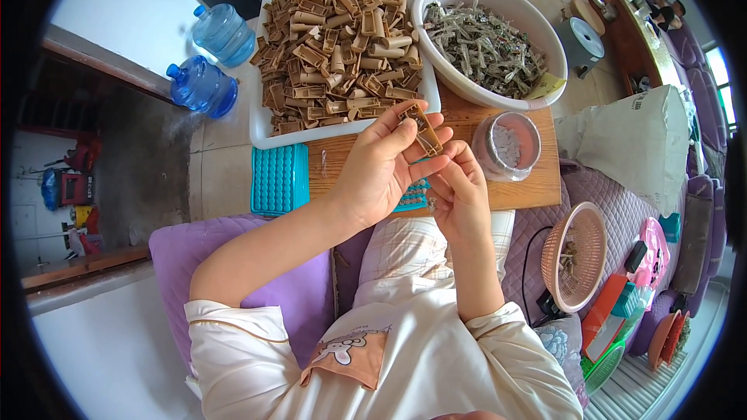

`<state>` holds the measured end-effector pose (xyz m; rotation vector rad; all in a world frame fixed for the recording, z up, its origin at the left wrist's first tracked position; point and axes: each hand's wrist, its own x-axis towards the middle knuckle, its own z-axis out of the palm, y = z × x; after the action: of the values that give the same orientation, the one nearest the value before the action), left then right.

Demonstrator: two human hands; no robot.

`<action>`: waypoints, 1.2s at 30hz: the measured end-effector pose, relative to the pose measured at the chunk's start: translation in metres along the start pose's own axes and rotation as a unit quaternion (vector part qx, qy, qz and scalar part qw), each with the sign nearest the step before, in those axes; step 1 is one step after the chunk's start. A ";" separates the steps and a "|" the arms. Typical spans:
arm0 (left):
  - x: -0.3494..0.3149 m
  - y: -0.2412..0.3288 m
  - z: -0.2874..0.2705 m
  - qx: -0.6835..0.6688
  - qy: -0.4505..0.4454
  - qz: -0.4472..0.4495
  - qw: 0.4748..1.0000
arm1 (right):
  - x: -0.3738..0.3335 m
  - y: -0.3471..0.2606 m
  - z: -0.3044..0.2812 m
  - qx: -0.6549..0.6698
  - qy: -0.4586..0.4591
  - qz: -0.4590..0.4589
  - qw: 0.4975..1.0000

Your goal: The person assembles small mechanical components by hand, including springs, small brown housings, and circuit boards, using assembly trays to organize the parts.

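Observation:
My left hand (372, 163) is closed on a small brown plastic casing (429, 140), held tilted between thumb and fingers with its hollow side up. Some small fittings show inside the casing, too small to name. My right hand (463, 198) is beside its lower end, thumb and forefinger pinched together; whatever they hold is hidden. Under my hands, partly covered, a teal tray (412, 196) carries small round pieces. Beyond them, a white tray (259, 109) is heaped with similar brown casings (334, 47).
A white basin (548, 39) of clear and metallic strips stands at the back right. Nearer are a clear tub (507, 146) with white bits and a stacked teal tray (278, 179) on the wooden table (545, 187). A pink basket (576, 257) sits on the sofa; blue water jugs (204, 87) stand left.

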<state>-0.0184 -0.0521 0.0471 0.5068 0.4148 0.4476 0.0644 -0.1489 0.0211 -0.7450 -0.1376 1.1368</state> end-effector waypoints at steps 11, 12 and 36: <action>0.001 -0.003 -0.003 0.032 -0.053 -0.002 0.998 | -0.001 -0.002 -0.011 -0.095 -0.021 -0.022 0.995; 0.001 -0.003 -0.004 0.007 -0.052 -0.025 0.998 | -0.001 -0.002 -0.011 -0.171 -0.005 -0.056 0.984; -0.006 -0.026 -0.011 0.405 -0.058 0.064 0.910 | 0.006 0.013 -0.016 -0.388 0.054 -0.202 0.898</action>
<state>-0.0210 -0.0715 0.0254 1.3692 0.4454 0.3539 0.0644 -0.1486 0.0002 -1.4079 -0.6502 0.6121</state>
